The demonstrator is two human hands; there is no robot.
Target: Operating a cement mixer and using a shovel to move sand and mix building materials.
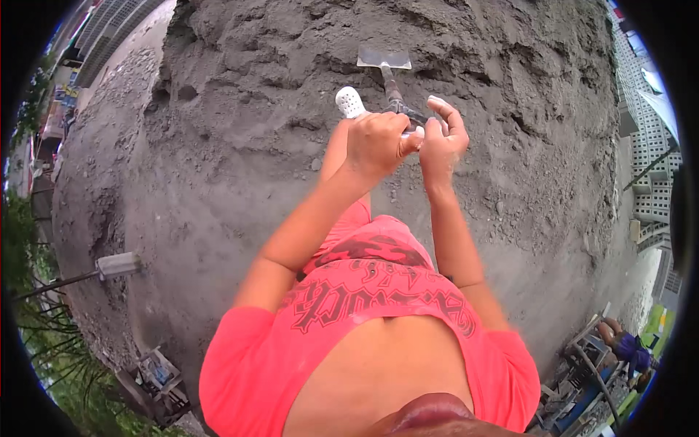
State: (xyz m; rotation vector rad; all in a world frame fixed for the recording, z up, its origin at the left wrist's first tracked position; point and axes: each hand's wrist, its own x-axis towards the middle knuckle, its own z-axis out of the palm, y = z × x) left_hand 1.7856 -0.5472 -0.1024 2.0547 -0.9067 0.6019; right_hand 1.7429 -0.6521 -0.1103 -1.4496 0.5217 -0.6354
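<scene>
A shovel (392,86) stands in the grey sand ahead of me. Its flat metal blade is at the far end, and its dark handle end reaches behind my hands. My left hand (378,142) is closed just in front of that handle end; what its fingers hold, if anything, is hidden. Close beside it, my right hand (443,142) is raised with bent fingers apart, and the left thumb meets it. Whitish patches show on some fingertips. Left of the shovel, my foot in a white perforated clog (350,103) rests on the sand.
A large, lumpy grey sand heap (510,65) spreads ahead. Stacked hollow blocks (650,175) line the right side. A person (628,351) is at the lower right, near blue equipment. To the left is a pole with a pale block-like end (119,265), above a wooden frame (157,373).
</scene>
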